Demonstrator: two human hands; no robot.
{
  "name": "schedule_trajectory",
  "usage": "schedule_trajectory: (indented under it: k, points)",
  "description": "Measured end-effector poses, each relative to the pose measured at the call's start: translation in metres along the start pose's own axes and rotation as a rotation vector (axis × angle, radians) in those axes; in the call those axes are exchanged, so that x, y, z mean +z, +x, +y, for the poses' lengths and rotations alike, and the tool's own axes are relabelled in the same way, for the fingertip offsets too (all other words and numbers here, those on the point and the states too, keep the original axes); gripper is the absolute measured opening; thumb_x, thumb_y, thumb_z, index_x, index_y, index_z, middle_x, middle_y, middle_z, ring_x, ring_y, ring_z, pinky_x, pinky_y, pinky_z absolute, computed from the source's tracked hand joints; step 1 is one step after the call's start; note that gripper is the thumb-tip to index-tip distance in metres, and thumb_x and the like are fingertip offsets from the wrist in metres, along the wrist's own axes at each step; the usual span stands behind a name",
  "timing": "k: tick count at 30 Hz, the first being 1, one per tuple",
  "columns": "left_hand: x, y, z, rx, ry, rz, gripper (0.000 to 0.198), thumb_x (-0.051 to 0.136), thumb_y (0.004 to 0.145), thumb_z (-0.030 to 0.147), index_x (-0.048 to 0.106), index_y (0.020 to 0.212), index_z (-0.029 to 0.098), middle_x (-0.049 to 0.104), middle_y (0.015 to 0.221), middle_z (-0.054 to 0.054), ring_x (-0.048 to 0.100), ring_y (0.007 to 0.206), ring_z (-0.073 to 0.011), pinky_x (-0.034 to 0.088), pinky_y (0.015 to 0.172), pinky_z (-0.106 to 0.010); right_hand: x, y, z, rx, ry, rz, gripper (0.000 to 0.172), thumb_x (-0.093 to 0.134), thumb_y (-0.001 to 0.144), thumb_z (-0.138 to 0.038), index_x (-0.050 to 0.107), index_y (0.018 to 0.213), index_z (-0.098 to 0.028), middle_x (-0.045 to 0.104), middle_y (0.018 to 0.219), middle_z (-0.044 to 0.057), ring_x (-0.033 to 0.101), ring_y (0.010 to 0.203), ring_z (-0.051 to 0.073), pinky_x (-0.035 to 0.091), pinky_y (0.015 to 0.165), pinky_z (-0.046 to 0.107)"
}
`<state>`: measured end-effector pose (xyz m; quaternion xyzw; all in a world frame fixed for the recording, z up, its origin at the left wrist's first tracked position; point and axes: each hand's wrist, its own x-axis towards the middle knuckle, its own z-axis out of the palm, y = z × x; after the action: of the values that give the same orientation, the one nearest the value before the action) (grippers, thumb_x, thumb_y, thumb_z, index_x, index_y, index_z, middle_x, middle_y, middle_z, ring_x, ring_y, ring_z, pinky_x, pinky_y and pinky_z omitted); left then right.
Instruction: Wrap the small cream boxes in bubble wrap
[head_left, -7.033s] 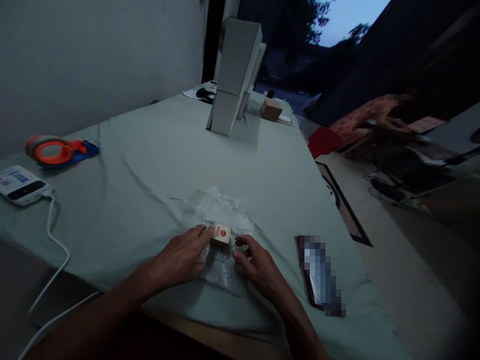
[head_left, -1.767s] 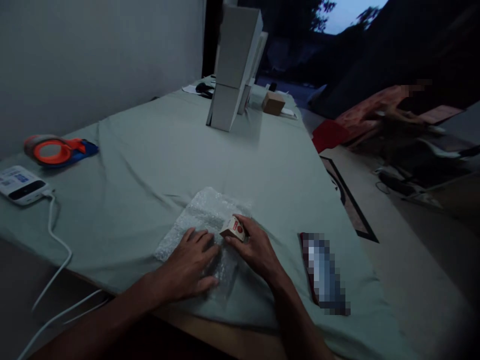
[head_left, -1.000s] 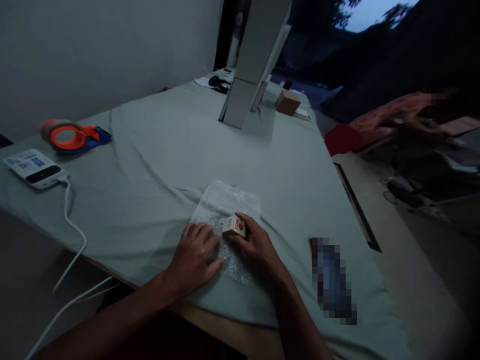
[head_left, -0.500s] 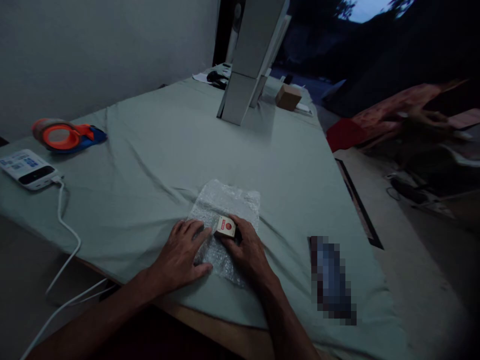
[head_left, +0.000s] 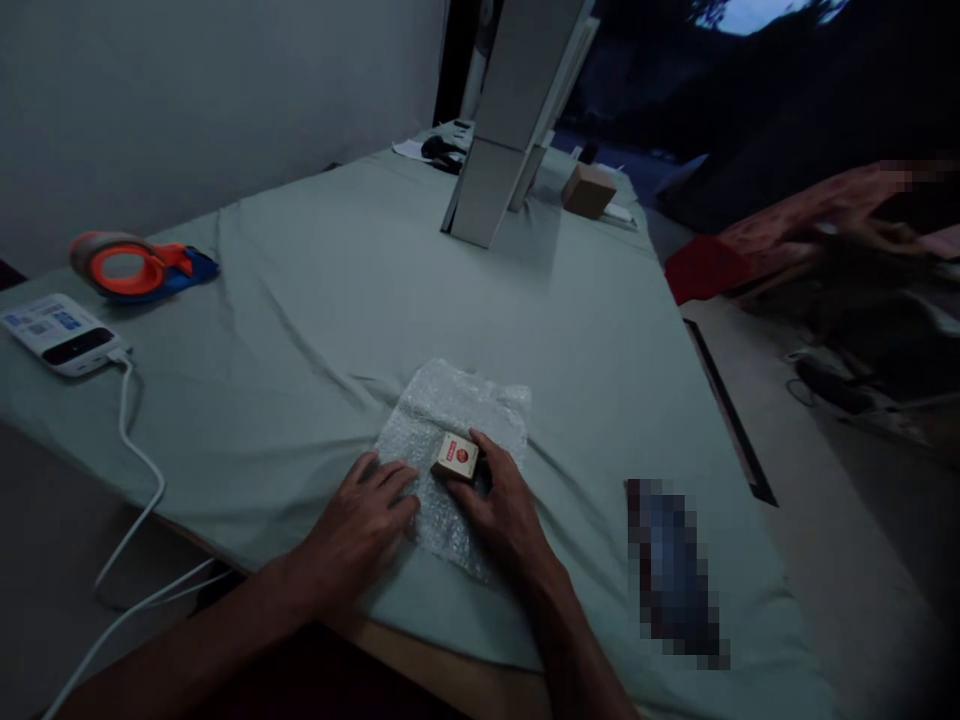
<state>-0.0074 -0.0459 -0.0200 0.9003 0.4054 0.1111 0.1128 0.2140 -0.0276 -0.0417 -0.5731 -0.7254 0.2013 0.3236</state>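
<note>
The long desk (head_left: 465, 300), draped in pale green cloth, is carrying everything here. A tall white upright carton (head_left: 491, 190) is standing well beyond the clear bubble-wrap sheet (head_left: 459, 400), which I am taking as my marker. Well apart to the left of that sheet, an orange and blue tape dispenser (head_left: 131, 268) and a white power bank on a white cable (head_left: 58, 335) are lying untouched.

The person's left hand (head_left: 358, 525) is resting palm-down on the sheet's near left corner. Its fingers are spread and its grip is wide, holding nothing and only pressing the wrap flat. The right hand (head_left: 504, 505) is lying on the near right part of the sheet. Its grip is narrow, with fingers and thumb closing around a small tan cardboard box (head_left: 455, 457) with a round red label.

What is changing is the box. A second or two ago the right hand was holding it tipped up on one edge. Now it is sitting flat near the sheet's middle, label facing up. Seven seconds back both hands were pinching it; now the right hand alone is keeping it. The small tan cardboard box looks set down and squared on the wrap, and no part of the sheet is lapping over it yet.
</note>
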Motion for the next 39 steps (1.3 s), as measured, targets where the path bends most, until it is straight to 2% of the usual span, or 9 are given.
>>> schedule_trajectory:
  k: [8,12,14,17,19,25,31,36,39]
  points:
    - [0.001,0.008,0.0,0.011,-0.151,0.175,0.015,0.048,0.086,0.009,0.058,0.086,0.019,0.066,0.112,-0.006,0.057,0.11,-0.0193,0.034,0.108,-0.043,0.0,0.001,0.002,0.016,0.063,0.015,0.047,0.064,0.083,-0.029,0.051,0.128,-0.022,0.063,0.121,0.01,0.06,0.11,0.026,0.048,0.095,0.045]
    - [-0.008,0.011,0.001,-0.004,-0.222,0.159,0.013,0.049,0.083,0.012,0.058,0.089,0.02,0.067,0.108,-0.005,0.058,0.108,-0.019,0.034,0.109,-0.041,-0.005,0.0,0.003,0.027,0.066,-0.045,0.054,0.063,0.083,-0.026,0.047,0.134,-0.022,0.059,0.129,0.012,0.056,0.118,0.026,0.044,0.101,0.045]
    - [-0.011,0.009,0.001,0.0,-0.219,0.094,0.027,0.055,0.076,0.015,0.058,0.103,0.02,0.062,0.12,-0.007,0.054,0.117,-0.023,0.031,0.112,-0.045,-0.008,-0.001,0.004,0.034,0.078,-0.066,0.058,0.063,0.083,-0.024,0.043,0.138,-0.021,0.056,0.132,0.012,0.054,0.122,0.026,0.043,0.103,0.045]
    - [-0.009,0.003,-0.001,0.036,-0.146,-0.017,0.067,0.06,0.064,0.014,0.047,0.13,0.021,0.046,0.142,-0.011,0.037,0.134,-0.031,0.023,0.115,-0.054,-0.009,-0.002,0.006,0.025,0.095,-0.067,0.058,0.062,0.084,-0.024,0.043,0.138,-0.022,0.055,0.134,0.012,0.053,0.123,0.026,0.042,0.104,0.046]
    - [-0.004,-0.001,-0.002,0.043,-0.081,-0.031,0.076,0.057,0.064,0.009,0.042,0.137,0.022,0.042,0.146,-0.011,0.032,0.138,-0.0319,0.022,0.115,-0.056,-0.009,-0.002,0.006,0.021,0.109,-0.063,0.055,0.061,0.084,-0.024,0.045,0.136,-0.023,0.056,0.133,0.011,0.053,0.122,0.026,0.042,0.104,0.046]
    - [0.009,0.005,-0.004,0.062,-0.022,0.14,0.05,0.05,0.073,0.0,0.057,0.118,0.021,0.057,0.131,-0.009,0.044,0.129,-0.0272,0.029,0.112,-0.053,-0.011,0.0,0.006,0.034,0.17,-0.078,0.053,0.061,0.082,-0.021,0.049,0.134,-0.027,0.058,0.131,0.009,0.054,0.121,0.025,0.041,0.105,0.047]
    - [0.0,0.02,0.005,0.063,-0.189,0.368,0.018,0.051,0.084,0.007,0.06,0.093,0.018,0.068,0.1,-0.005,0.06,0.101,-0.02,0.04,0.102,-0.044,-0.01,-0.001,0.005,0.044,0.184,-0.083,0.055,0.061,0.08,-0.019,0.049,0.134,-0.024,0.058,0.131,0.009,0.053,0.121,0.025,0.039,0.106,0.048]
    - [-0.006,0.041,0.009,-0.059,-0.262,0.392,0.013,0.049,0.087,0.014,0.058,0.079,0.017,0.065,0.078,-0.004,0.06,0.078,-0.0193,0.046,0.078,-0.036,-0.033,-0.001,-0.001,0.084,0.329,-0.152,0.056,0.054,0.089,-0.036,0.04,0.142,-0.024,0.045,0.145,0.011,0.046,0.13,0.027,0.038,0.107,0.047]
    - [-0.005,0.055,0.007,-0.135,-0.262,0.384,0.014,0.049,0.087,0.018,0.057,0.075,0.018,0.064,0.072,-0.003,0.059,0.072,-0.0196,0.044,0.072,-0.035,-0.048,-0.002,-0.004,0.063,0.423,-0.21,0.06,0.056,0.086,-0.051,0.045,0.139,-0.025,0.048,0.143,0.011,0.046,0.13,0.029,0.041,0.104,0.047]
